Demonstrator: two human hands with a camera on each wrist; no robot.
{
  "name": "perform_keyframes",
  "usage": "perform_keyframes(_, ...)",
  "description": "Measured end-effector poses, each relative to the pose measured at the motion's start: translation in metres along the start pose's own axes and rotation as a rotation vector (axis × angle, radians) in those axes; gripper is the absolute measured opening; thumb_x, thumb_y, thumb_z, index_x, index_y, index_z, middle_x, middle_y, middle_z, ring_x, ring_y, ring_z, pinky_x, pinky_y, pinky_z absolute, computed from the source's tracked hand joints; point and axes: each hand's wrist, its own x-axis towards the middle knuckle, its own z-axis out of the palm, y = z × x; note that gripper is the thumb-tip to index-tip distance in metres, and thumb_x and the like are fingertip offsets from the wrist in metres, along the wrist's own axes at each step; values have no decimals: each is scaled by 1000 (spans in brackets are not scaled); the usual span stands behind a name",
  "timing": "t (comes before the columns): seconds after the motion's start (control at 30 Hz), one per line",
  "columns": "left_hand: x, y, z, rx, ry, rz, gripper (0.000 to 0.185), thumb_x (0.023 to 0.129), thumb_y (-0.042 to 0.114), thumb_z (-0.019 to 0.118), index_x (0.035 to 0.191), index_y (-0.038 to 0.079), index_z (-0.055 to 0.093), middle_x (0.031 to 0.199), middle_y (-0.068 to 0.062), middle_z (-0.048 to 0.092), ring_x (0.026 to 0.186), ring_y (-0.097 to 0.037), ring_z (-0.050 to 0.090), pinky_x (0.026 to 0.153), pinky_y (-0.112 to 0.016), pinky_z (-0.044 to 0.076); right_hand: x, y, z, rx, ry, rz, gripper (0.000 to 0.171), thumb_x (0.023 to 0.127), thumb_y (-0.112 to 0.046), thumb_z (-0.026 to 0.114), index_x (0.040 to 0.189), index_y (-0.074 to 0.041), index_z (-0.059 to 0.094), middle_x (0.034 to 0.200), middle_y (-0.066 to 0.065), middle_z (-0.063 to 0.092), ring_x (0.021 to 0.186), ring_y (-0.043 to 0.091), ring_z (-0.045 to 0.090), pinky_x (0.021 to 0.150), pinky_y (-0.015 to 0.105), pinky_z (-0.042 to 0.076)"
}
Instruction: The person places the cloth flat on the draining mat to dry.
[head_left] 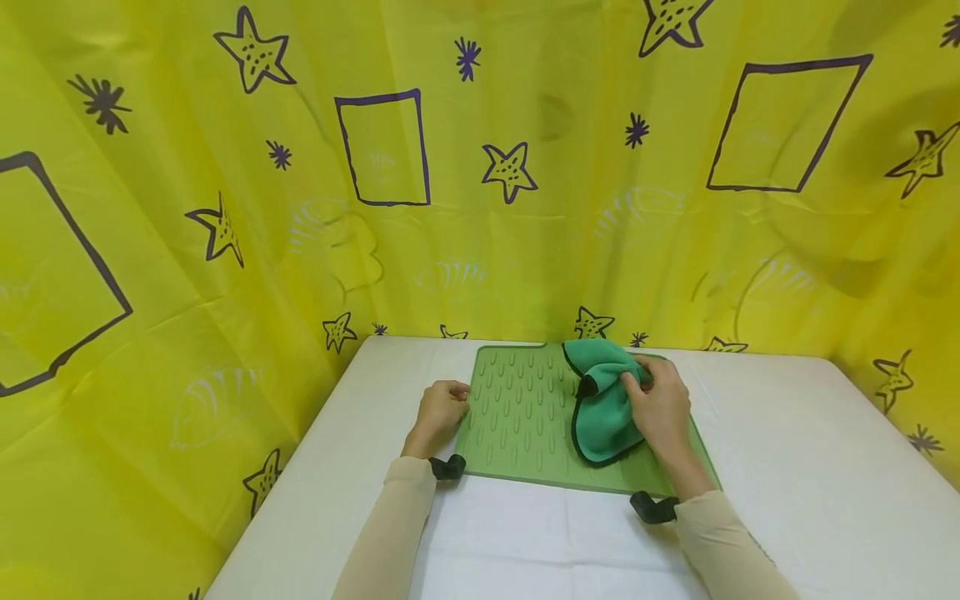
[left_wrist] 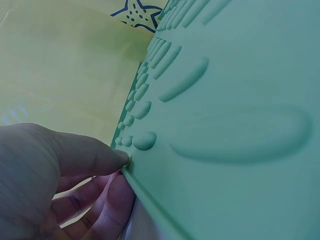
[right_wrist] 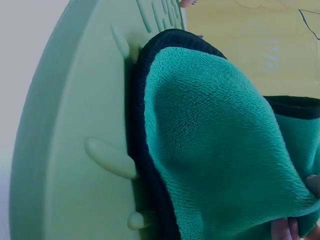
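A green mat (head_left: 517,417) with raised oval ridges lies on the white table. My left hand (head_left: 441,410) is at its left edge; in the left wrist view the thumb (left_wrist: 95,155) lies on top of the rim and the fingers curl beneath, pinching it. Over the right part of the mat, my right hand (head_left: 660,408) grips a bunched teal cloth (head_left: 606,417) with dark edging. Up close in the right wrist view, the cloth (right_wrist: 215,135) looks fluffy, and its lower edge rests against the mat. Only some right fingertips (right_wrist: 282,230) show there.
White tabletop (head_left: 787,433) surrounds the mat on the sides and front. A yellow curtain (head_left: 465,233) printed with stars and frames hangs behind the table and along both sides. Black straps (head_left: 654,507) sit on both wrists, over beige sleeves.
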Motion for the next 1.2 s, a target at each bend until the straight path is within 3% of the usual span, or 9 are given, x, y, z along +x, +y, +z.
perform_keyframes(0.3,-1,-1,1,7,6,0,32,87,-3,65,116,4,75,96,-5,70,85,-16,61,73,-26,50,-6,5,8,6,-270,-24,31,99,-11,66,126,4,66,118,26,60,99,40,68,83,49,59)
perform_keyframes(0.6,-2,-1,2,-4,-6,-4,33,88,-2,64,119,6,75,99,-5,70,89,-17,62,78,-29,51,-13,12,14,-70,-452,-97,32,97,-9,68,126,3,66,122,24,63,103,39,68,87,52,57)
perform_keyframes(0.77,0,-3,1,6,-14,22,34,89,-1,63,120,5,74,100,-5,70,89,-18,62,78,-30,52,-15,13,15,-106,-551,-127,38,97,-10,68,132,4,63,130,26,61,118,46,61,97,58,51)
perform_keyframes(0.93,0,-1,1,9,-13,22,34,89,-1,62,121,6,74,100,-5,71,89,-18,62,79,-31,52,-15,15,15,-110,-599,-144,41,98,-10,66,136,4,60,135,28,59,128,52,53,104,63,45)
perform_keyframes(1.2,0,-1,-1,15,-24,9,33,90,0,63,121,6,74,102,-5,70,90,-18,62,79,-31,52,-13,14,13,-105,-639,-159,44,98,-12,65,138,4,58,139,29,57,130,54,51,105,65,43)
